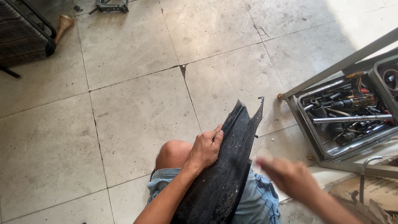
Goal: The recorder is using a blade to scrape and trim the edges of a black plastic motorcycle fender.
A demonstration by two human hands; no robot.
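Observation:
A long black plastic panel (232,166), dusty and curved, lies across my lap over denim shorts and points up toward the floor tiles. My left hand (206,148) grips the panel's left edge, thumb side up, just above my bare knee (174,152). My right hand (290,177) hovers to the right of the panel, blurred by motion, fingers loosely apart and holding nothing that I can see. It does not touch the panel.
A metal tool tray (319,141) on a wheeled cart, filled with several wrenches, sockets and screwdrivers, stands at the right. A dark woven chair (20,33) and a wooden funnel-shaped object (64,24) sit at top left. A small metal jack (111,6) lies at the top.

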